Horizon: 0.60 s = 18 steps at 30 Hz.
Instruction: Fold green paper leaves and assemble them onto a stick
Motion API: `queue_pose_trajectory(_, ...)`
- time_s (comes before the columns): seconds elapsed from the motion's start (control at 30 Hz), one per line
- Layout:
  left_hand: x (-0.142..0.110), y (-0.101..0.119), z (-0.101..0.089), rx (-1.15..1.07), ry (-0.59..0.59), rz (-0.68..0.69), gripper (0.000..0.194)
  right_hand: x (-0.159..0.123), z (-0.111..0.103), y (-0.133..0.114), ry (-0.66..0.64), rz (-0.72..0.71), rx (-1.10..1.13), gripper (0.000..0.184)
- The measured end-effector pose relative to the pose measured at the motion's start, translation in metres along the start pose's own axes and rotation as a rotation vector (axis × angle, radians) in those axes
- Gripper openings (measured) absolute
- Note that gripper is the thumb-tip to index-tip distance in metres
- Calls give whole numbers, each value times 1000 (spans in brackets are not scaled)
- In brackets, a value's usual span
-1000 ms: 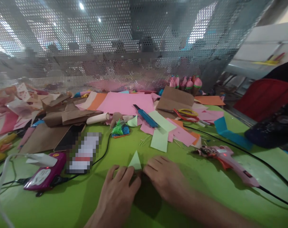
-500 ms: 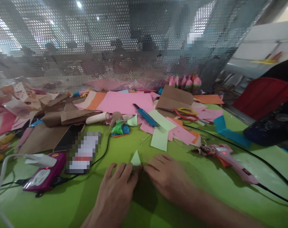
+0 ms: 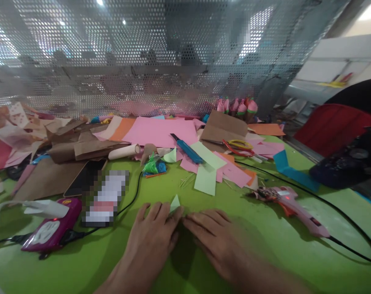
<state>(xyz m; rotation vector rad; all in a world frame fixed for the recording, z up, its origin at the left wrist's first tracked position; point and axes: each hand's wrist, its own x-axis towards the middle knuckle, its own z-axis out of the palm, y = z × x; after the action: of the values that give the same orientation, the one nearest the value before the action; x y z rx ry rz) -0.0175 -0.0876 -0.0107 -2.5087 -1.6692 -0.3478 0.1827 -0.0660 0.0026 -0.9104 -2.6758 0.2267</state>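
A small pale green paper piece (image 3: 174,203) shows as a pointed tip on the green table, its lower part hidden under my fingers. My left hand (image 3: 153,230) holds it down, fingers bent and thumb against the paper. Close on the right, my right hand (image 3: 212,237) lies low with its fingers stretched out. Its fingertips come near my left thumb; whether they touch the paper is hidden. Beyond my hands are larger pale green strips (image 3: 205,179) and a blue utility knife (image 3: 189,151).
Pink sheets (image 3: 161,131) and brown paper (image 3: 223,124) pile along the back. Scissors (image 3: 238,148) lie among scraps. A pink hot glue gun (image 3: 298,210) with a black cord rests right. On the left are phones (image 3: 86,177) and a purple power strip (image 3: 52,228). A perforated metal panel (image 3: 136,77) stands behind.
My right hand has shifted slightly down, its fingers now straighter. My left thumb has moved up over the paper, and less of the paper's tip shows. The view has shifted slightly.
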Motion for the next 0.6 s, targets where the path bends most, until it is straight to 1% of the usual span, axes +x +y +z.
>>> queue_pose_trajectory(0.17,1,-1,0,-24,-29,-9,46,1,6,3,-25,-7,-40,43)
queue_pose_trajectory(0.33,3,-1,1,-59,-36,-28,45,6,3,4,-37,8,-27,43)
queue_pose_trajectory(0.47,3,-4,-3,-130,-50,-45,45,9,1,5,-39,7,-28,42)
queue_pose_trajectory(0.53,0,-7,-6,-164,-34,-56,43,10,1,6,-27,0,-40,41)
queue_pose_trajectory(0.6,-5,-9,-9,-168,17,-66,41,10,2,8,-15,-2,-44,40)
